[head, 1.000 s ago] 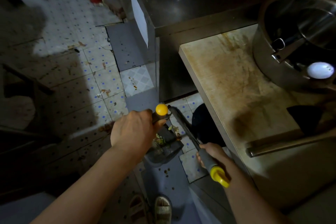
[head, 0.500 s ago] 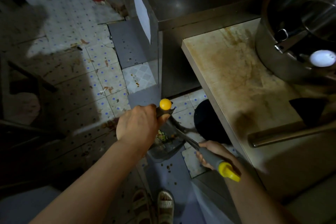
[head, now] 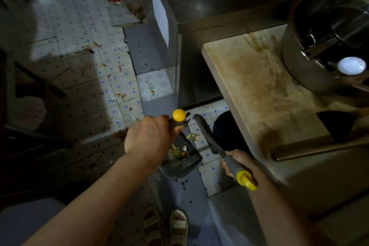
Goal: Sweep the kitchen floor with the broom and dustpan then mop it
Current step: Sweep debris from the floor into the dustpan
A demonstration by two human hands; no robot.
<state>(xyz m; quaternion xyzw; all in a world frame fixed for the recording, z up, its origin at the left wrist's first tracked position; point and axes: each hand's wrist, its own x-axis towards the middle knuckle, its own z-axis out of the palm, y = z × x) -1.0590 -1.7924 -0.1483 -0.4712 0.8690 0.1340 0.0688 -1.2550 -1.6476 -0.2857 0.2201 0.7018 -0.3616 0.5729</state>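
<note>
My left hand (head: pixel 148 138) grips the dark handle of the dustpan (head: pixel 180 161), whose end carries a yellow knob (head: pixel 179 115). The grey dustpan sits on the floor between my arms and holds food scraps and a bit of eggshell. My right hand (head: pixel 236 161) grips the grey broom handle (head: pixel 232 165) just above its yellow end cap (head: pixel 246 179). The dark brush head (head: pixel 203 128) reaches forward over the tiles right of the pan. A few peel scraps (head: pixel 192 136) lie on the tile between brush and pan.
A stained counter (head: pixel 259 90) with a large steel pot (head: pixel 327 44) stands at right; a dark round object (head: pixel 224 128) sits under its edge. A steel cabinet (head: pixel 165 32) rises ahead. More scraps (head: pixel 119 95) dot the tiled floor at left. My sandalled feet (head: pixel 166 225) are below.
The brush has swung forward and right, away from the dustpan's mouth, and now lies over the tiles near the counter. The dustpan has stayed in about the same place.
</note>
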